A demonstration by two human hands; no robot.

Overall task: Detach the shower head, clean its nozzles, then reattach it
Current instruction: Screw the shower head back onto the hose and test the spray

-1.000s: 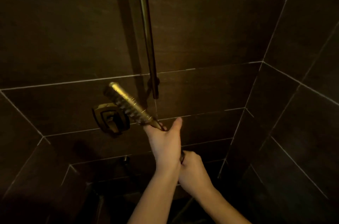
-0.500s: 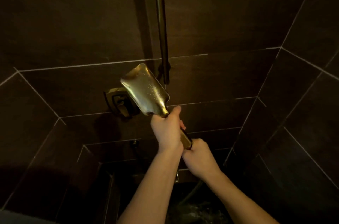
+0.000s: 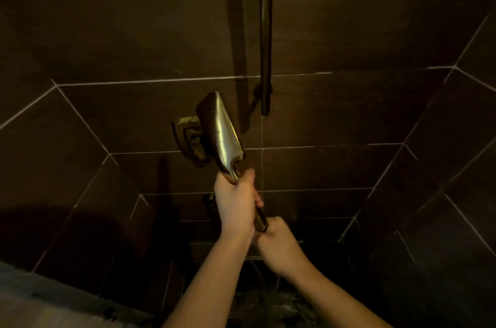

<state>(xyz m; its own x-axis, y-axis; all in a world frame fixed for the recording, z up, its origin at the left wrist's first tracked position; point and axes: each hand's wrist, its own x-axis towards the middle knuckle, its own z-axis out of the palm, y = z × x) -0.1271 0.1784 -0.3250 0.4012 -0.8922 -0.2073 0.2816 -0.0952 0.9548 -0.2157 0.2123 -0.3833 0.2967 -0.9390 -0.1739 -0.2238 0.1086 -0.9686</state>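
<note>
A flat rectangular metal shower head (image 3: 222, 130) points up and left in front of the dark tiled wall, its shiny back turned toward me and its nozzle face hidden. My left hand (image 3: 236, 201) is wrapped around the upper part of its handle. My right hand (image 3: 277, 244) grips the lower end of the handle, where the hose (image 3: 257, 270) joins; that joint is mostly covered by my fingers.
A vertical slide rail (image 3: 266, 32) with its lower bracket runs down the wall just right of the head. A square mixer control (image 3: 186, 137) sits on the wall behind the head. Tiled walls close in on the right, and a pale ledge (image 3: 40, 303) lies at the lower left.
The shower head has turned about its handle: first edge-on with nozzles showing, then broad shiny back, now angled more edge-on. Both hands stayed on the handle, shifting slightly right in view.
</note>
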